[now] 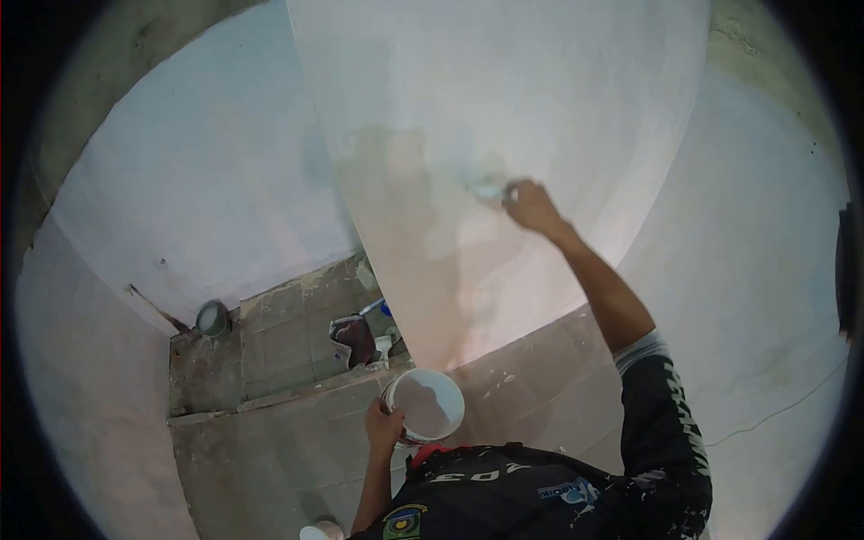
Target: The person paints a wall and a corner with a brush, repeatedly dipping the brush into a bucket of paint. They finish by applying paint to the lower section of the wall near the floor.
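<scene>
My left hand (pixel 385 425) grips the rim of a white bucket (pixel 457 405) at its left side, thumb over the edge. Pinkish-grey shade and a brighter patch show inside the bucket. With my right arm stretched forward, my right hand (pixel 533 207) is closed around a small pale bluish tool (pixel 487 191). Its blurred end lies right at the white wall (pixel 540 108), and its kind cannot be made out. Darker, damp-looking patches (pixel 387 171) mark the wall to the left of this hand.
Beyond the wall's left edge, a dark maroon open container (pixel 353 340) and a white-handled brush (pixel 384 346) lie on the tiled floor (pixel 288 333). A grey bucket (pixel 213 319) stands in the far corner. Near my left forearm is a white cup-like container (pixel 321 531). A thin cable (pixel 774 416) runs at right.
</scene>
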A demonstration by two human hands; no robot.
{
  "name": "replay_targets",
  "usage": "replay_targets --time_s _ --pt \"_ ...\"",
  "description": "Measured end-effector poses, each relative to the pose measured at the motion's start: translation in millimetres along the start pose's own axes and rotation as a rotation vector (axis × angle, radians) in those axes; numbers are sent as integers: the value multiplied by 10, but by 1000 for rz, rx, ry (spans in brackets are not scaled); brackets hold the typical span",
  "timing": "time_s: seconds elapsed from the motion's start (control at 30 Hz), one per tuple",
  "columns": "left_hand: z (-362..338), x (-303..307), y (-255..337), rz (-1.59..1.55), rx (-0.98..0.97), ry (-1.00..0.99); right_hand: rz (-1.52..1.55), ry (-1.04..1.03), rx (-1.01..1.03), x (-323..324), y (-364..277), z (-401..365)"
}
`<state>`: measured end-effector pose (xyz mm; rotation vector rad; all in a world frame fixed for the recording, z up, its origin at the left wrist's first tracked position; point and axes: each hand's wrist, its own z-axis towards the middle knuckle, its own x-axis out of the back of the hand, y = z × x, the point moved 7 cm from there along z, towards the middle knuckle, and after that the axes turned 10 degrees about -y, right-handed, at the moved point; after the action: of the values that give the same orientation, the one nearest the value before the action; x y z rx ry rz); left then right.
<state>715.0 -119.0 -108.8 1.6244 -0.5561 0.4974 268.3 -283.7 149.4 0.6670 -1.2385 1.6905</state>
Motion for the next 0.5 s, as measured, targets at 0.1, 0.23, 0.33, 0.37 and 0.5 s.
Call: replay_targets --time_s 0.1,0.23,0.33,0.37,0.5 --pt "41 -30 -96 -52 30 -18 -34 131 31 1041 -609 407" --pt "16 14 -58 -26 85 -28 25 639 206 2131 -1421 591" --pt "71 -24 -242 -52 102 -14 63 496 216 2077 -1723 661" --pt "96 -54 -346 -70 116 -21 43 588 270 1906 -1748 634" --pt "62 131 -164 -54 93 21 -31 464 210 154 -1420 287"
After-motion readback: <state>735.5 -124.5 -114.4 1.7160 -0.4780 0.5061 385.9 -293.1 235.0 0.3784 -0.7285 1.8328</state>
